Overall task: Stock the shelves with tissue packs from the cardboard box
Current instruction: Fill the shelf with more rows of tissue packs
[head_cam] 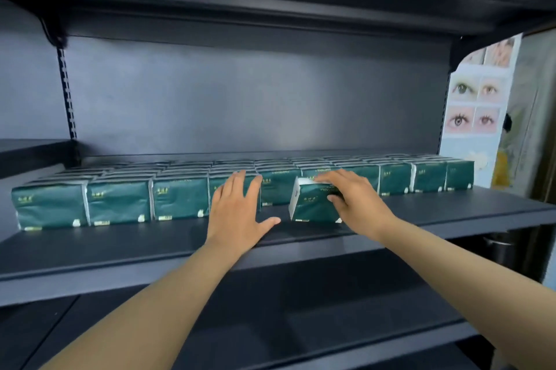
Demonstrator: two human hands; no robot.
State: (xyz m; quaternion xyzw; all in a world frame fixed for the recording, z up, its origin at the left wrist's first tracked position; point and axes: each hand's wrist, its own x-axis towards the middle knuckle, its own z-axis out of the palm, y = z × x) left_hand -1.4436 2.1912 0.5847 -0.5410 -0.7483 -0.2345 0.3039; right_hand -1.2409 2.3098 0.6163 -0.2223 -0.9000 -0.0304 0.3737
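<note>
- Tissue pack (313,204), dark green, stands tilted on the shelf (451,210) in front of the stocked row (120,204), gripped by the right hand (352,198), fingers over its top, thumb on its front.
- Left hand (237,210) lies flat, fingers straight, against a row pack, holding nothing.
- Bare shelf runs along the front edge.
</note>
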